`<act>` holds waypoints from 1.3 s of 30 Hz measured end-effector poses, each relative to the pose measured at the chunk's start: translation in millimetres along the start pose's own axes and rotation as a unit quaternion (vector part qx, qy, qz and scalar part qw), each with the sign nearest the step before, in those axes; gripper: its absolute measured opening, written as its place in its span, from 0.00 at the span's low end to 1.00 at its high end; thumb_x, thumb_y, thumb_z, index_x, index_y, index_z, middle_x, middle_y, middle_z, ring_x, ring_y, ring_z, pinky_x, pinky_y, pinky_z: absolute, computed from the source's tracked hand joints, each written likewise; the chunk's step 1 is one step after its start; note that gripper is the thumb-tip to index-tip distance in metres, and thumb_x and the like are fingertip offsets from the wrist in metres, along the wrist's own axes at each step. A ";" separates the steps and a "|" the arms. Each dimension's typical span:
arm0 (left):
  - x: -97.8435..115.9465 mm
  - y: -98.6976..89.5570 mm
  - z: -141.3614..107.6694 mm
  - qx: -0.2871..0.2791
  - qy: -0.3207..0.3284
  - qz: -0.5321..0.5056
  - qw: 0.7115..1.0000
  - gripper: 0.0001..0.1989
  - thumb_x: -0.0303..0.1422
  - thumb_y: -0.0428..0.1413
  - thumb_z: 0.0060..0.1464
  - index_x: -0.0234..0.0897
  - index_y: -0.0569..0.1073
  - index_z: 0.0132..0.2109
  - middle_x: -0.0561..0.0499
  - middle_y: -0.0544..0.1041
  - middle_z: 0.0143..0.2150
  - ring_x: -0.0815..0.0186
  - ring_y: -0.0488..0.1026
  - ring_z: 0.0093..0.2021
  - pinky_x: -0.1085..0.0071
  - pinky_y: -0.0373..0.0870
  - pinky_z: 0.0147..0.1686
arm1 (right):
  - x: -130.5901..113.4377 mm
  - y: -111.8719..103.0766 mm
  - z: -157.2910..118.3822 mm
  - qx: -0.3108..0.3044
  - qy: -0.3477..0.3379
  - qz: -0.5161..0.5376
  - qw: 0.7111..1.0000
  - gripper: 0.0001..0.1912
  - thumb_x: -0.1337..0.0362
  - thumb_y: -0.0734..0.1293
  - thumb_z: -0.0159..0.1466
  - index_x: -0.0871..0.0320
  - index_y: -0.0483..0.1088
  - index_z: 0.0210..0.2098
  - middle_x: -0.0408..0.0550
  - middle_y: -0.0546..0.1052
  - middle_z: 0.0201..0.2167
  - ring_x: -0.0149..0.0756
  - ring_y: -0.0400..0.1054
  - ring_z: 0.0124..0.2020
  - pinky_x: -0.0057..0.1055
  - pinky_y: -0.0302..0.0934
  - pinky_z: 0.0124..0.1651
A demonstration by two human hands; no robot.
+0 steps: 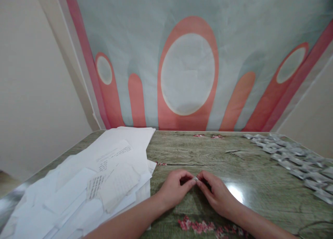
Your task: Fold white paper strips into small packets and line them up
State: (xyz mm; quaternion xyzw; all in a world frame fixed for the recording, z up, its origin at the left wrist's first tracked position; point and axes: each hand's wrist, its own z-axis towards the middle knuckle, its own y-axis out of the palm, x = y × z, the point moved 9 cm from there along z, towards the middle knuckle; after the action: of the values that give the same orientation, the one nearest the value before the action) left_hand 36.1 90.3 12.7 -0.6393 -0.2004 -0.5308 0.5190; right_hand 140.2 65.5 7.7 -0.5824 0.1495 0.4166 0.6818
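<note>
- Left hand (pixel 171 189): grip closed, thumb and forefinger pinching a small, whitish, paper-like piece (pixel 195 179).
- Right hand (pixel 215 193): grip closed on the same piece from the opposite side.
- Piece located between both hands, over the greenish-brown, wood-grain tabletop (pixel 187 152); mostly covered by fingers, so long axis and pointing direction cannot be told.
- Loose white paper sheets (pixel 137 138), some printed: heaped at left.
- Folded silver-grey strips (pixel 292 159): rows at right, running diagonally from far edge to near right.

Beneath the grip (pixel 196 179) stretched a glossy grey-green wood-grain table (pixel 179 150) with pink blossom prints (pixel 196 225); left of the grip lay overlapping white paper sheets (pixel 75 187), and well to its right, folded silvery-grey strips (pixel 291 161).
</note>
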 end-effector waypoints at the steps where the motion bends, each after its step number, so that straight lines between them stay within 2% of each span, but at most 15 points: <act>1: 3.0 0.0 -0.8 -0.001 0.012 0.026 1.000 0.06 0.32 0.53 0.53 0.34 0.73 0.34 0.52 0.74 0.31 0.67 0.69 0.32 0.74 0.63 0.33 | -0.7 -0.4 -0.2 0.002 -0.003 -0.005 1.000 0.09 0.62 0.55 0.65 0.56 0.62 0.31 0.45 0.69 0.26 0.34 0.62 0.29 0.30 0.57 0.32; 5: 8.1 -0.3 -2.6 -0.005 0.040 0.099 0.994 0.07 0.32 0.51 0.55 0.35 0.72 0.33 0.53 0.72 0.30 0.67 0.67 0.32 0.74 0.61 0.32 | -2.6 -0.8 -1.0 0.006 -0.007 -0.021 1.000 0.09 0.62 0.55 0.65 0.56 0.62 0.31 0.45 0.69 0.27 0.35 0.62 0.29 0.32 0.56 0.34; 13: 8.5 -0.4 -2.4 -0.012 0.058 0.177 0.982 0.06 0.31 0.49 0.55 0.36 0.69 0.32 0.51 0.72 0.32 0.65 0.67 0.34 0.73 0.61 0.35 | -6.8 3.9 1.4 -0.019 -0.013 -0.067 0.998 0.09 0.62 0.55 0.66 0.55 0.62 0.30 0.44 0.70 0.27 0.35 0.63 0.30 0.33 0.55 0.35; 17: 12.9 1.7 -5.2 -0.018 0.071 0.201 0.977 0.06 0.31 0.49 0.55 0.36 0.69 0.32 0.51 0.72 0.31 0.65 0.67 0.34 0.73 0.60 0.35 | -10.8 4.9 1.2 -0.036 -0.026 -0.056 0.997 0.10 0.63 0.55 0.66 0.55 0.62 0.29 0.43 0.70 0.27 0.34 0.62 0.30 0.32 0.54 0.35; 20: 12.6 2.3 -5.5 -0.016 0.061 0.183 0.981 0.06 0.31 0.50 0.54 0.36 0.70 0.31 0.52 0.73 0.30 0.66 0.67 0.33 0.73 0.60 0.34 | -10.6 3.3 0.9 -0.038 -0.027 -0.045 0.998 0.10 0.64 0.55 0.65 0.56 0.61 0.28 0.42 0.69 0.26 0.34 0.62 0.30 0.32 0.54 0.36; 27: -7.5 -1.8 -0.3 0.010 -0.007 0.084 0.996 0.10 0.35 0.52 0.53 0.34 0.73 0.30 0.52 0.74 0.28 0.67 0.69 0.30 0.74 0.61 0.30 | -2.3 -2.6 3.7 -0.017 0.001 -0.033 0.999 0.11 0.62 0.56 0.65 0.56 0.61 0.27 0.43 0.68 0.26 0.35 0.62 0.31 0.32 0.54 0.36; 33: -7.3 -3.4 -0.1 0.018 -0.001 0.077 0.997 0.10 0.35 0.53 0.53 0.34 0.71 0.29 0.53 0.73 0.27 0.68 0.67 0.29 0.74 0.61 0.30 | 0.3 -2.4 2.7 -0.009 0.013 -0.008 1.000 0.11 0.61 0.57 0.65 0.56 0.62 0.27 0.42 0.67 0.25 0.34 0.61 0.30 0.31 0.54 0.34; 39: 1.0 -1.9 0.7 -0.013 0.031 0.064 0.997 0.07 0.32 0.53 0.52 0.33 0.71 0.30 0.53 0.71 0.28 0.68 0.66 0.30 0.76 0.59 0.29 | -1.5 2.5 3.1 -0.026 0.000 0.027 0.999 0.11 0.60 0.56 0.66 0.56 0.62 0.28 0.42 0.68 0.26 0.33 0.61 0.30 0.30 0.54 0.34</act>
State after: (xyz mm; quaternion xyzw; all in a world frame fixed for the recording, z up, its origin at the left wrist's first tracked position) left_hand 35.3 91.3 14.6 -0.6407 -0.1355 -0.5184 0.5499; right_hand 136.6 67.8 7.9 -0.5955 0.1547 0.4384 0.6551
